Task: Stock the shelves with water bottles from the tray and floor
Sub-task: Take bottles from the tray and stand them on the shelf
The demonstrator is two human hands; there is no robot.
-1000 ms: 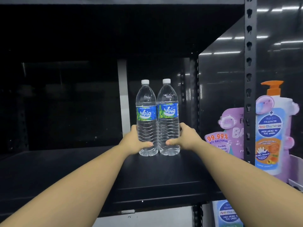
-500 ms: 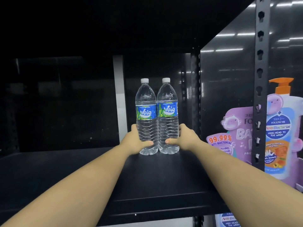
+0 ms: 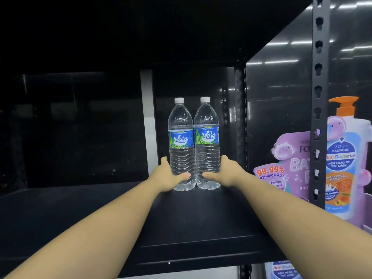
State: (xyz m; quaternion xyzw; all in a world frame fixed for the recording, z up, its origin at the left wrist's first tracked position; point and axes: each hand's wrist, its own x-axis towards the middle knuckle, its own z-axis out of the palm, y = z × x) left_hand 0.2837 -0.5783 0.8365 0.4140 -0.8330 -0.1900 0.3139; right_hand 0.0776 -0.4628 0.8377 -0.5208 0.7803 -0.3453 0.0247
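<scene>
Post: a dark metal post [image 3: 319,101] with a row of holes stands tall at about 3 o'clock in the picture.
Side wall: a shiny dark panel [image 3: 279,93] sits just at 9 o'clock of the post, and bright ceiling lights glow on it.
Soap bottle: a big pump bottle [image 3: 345,158] with an orange top stands at 3 o'clock of the post. It has a blue label with small words.
Purple sign: a purple card [image 3: 285,170] with a cute face says "99.99%" in orange. It sits at 9 o'clock of the soap bottle, partly behind the post.
Lower bottle: a blue label [image 3: 284,269] peeks up at 5 o'clock, below.
White strip: a pale upright strip [image 3: 148,121] stands far back, near the middle.
</scene>
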